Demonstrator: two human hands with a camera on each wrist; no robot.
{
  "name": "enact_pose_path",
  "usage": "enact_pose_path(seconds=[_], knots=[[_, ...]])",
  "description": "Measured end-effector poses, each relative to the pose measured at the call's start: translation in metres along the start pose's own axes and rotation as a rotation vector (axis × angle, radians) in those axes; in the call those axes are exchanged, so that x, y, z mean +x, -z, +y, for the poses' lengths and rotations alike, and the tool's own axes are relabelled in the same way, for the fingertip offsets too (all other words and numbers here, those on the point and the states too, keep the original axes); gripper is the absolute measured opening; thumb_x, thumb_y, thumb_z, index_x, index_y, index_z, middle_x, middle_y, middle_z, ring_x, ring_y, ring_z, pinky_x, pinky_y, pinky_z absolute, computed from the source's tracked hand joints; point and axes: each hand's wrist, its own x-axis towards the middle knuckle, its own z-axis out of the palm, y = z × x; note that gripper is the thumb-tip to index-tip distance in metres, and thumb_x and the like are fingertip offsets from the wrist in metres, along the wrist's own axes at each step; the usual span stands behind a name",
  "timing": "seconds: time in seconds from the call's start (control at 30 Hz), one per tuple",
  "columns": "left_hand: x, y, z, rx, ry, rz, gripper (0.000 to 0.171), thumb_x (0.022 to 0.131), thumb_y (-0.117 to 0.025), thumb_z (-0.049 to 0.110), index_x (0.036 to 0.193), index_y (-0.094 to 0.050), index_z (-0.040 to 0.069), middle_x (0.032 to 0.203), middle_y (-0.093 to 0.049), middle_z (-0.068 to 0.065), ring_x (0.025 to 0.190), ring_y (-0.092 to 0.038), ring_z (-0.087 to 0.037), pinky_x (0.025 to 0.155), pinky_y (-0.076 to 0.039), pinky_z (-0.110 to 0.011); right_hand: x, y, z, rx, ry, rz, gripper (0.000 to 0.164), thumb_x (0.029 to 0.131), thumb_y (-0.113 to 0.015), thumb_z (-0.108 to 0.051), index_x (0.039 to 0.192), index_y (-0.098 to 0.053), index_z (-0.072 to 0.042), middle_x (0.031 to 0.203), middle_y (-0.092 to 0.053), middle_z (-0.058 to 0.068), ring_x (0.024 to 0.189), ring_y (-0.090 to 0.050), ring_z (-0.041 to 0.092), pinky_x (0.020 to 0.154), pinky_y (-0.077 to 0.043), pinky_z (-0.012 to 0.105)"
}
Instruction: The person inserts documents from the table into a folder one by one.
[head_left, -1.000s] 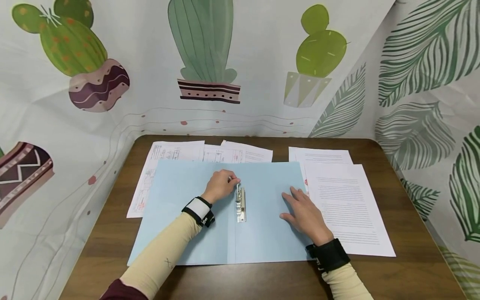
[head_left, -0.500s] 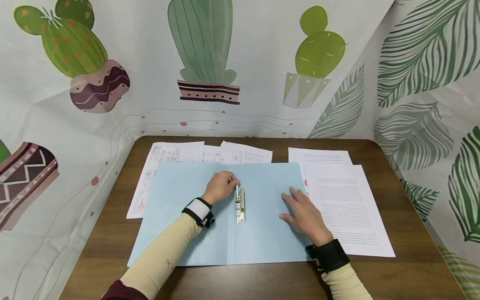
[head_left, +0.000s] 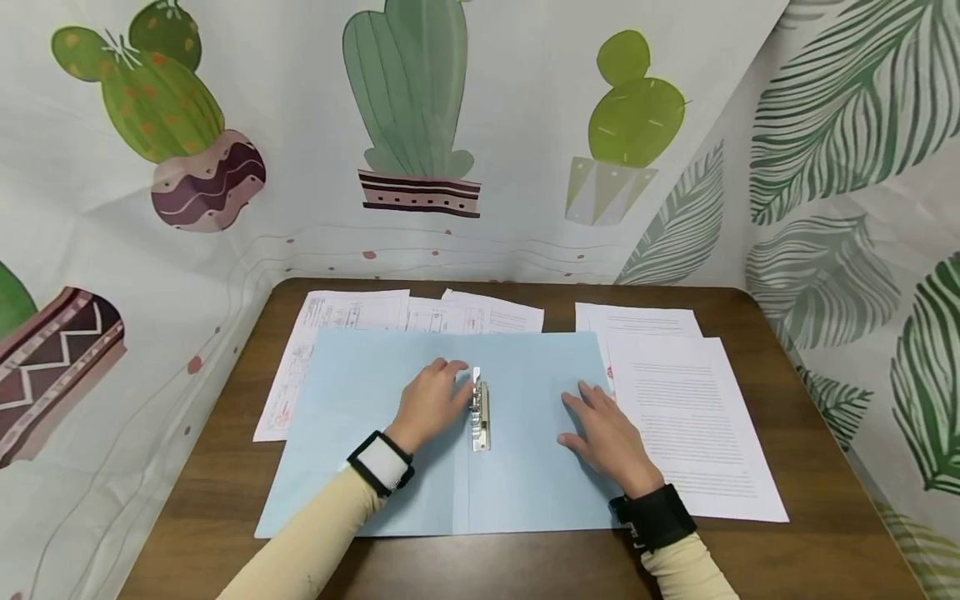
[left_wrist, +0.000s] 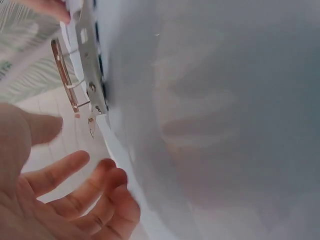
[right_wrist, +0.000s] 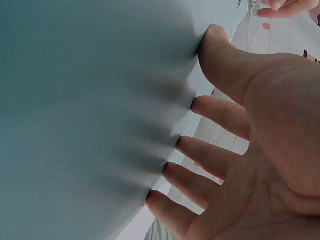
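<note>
Running from near to far, the long axis of the metal lever clip [head_left: 484,415] lies parallel to the spine crease [head_left: 461,500] of the unfolded blue folder [head_left: 540,500], just right of that crease and between the hands. The left hand [head_left: 429,406] is nearer, just left of the clip's far half: thumb and forefinger parted, fingers loosely bent, nothing held, no contact with the clip visible. The right hand [head_left: 609,437] is well apart to the clip's right, fingers spread, fingertips resting on the folder, gripping nothing.
</note>
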Motion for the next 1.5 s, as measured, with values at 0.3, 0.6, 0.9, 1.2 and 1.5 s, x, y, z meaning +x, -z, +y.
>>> enact_pose_path(seconds=[0.3, 0.6, 0.9, 1.2, 1.5], knots=[[-0.051, 0.002, 0.002, 0.159, -0.044, -0.078, 0.075, 0.085, -0.078, 0.056, 0.139, -0.062, 0.007, 0.145, -0.051, -0.027, 0.131, -0.048, -0.052, 0.094, -0.043, -0.073, 0.001, 0.001, -0.001, -0.004, -0.008, -0.023, 0.067, 0.084, -0.086, -0.029, 0.14, -0.062, -0.002, 0.152, -0.047, 0.029, 0.143, -0.039, 0.05, 0.111, -0.037, 0.061], [-0.069, 0.003, 0.004, 0.164, 0.062, -0.235, 0.101, 0.078, -0.078, 0.068, 0.152, -0.049, 0.006, 0.162, -0.028, -0.031, 0.149, -0.017, -0.057, 0.101, -0.015, -0.087, 0.0, -0.002, -0.001, 0.011, -0.001, -0.019, 0.067, 0.085, -0.086, -0.03, 0.14, -0.061, -0.002, 0.152, -0.046, 0.029, 0.143, -0.039, 0.05, 0.11, -0.038, 0.062], [-0.072, 0.0, -0.001, 0.158, 0.049, -0.276, 0.11, 0.076, -0.077, 0.072, 0.156, -0.042, 0.006, 0.165, -0.02, -0.03, 0.151, -0.012, -0.056, 0.103, -0.011, -0.087, 0.0, -0.002, 0.0, 0.008, 0.002, -0.019, 0.067, 0.085, -0.085, -0.03, 0.14, -0.061, -0.002, 0.152, -0.047, 0.029, 0.142, -0.04, 0.05, 0.109, -0.039, 0.063], [-0.071, 0.001, 0.0, 0.134, 0.053, -0.29, 0.109, 0.077, -0.078, 0.07, 0.157, -0.041, 0.005, 0.165, -0.019, -0.031, 0.151, -0.01, -0.057, 0.102, -0.009, -0.087, 0.0, -0.002, 0.0, 0.007, 0.004, -0.014, 0.066, 0.085, -0.085, -0.03, 0.14, -0.061, -0.002, 0.152, -0.047, 0.029, 0.142, -0.04, 0.05, 0.11, -0.038, 0.062], [-0.072, 0.004, 0.004, 0.127, 0.063, -0.3, 0.108, 0.078, -0.078, 0.068, 0.156, -0.042, 0.005, 0.165, -0.019, -0.031, 0.15, -0.011, -0.057, 0.102, -0.008, -0.087, 0.0, 0.001, 0.0, -0.01, 0.015, -0.021, 0.067, 0.084, -0.086, -0.03, 0.139, -0.062, -0.002, 0.151, -0.048, 0.028, 0.141, -0.042, 0.049, 0.11, -0.039, 0.061]])
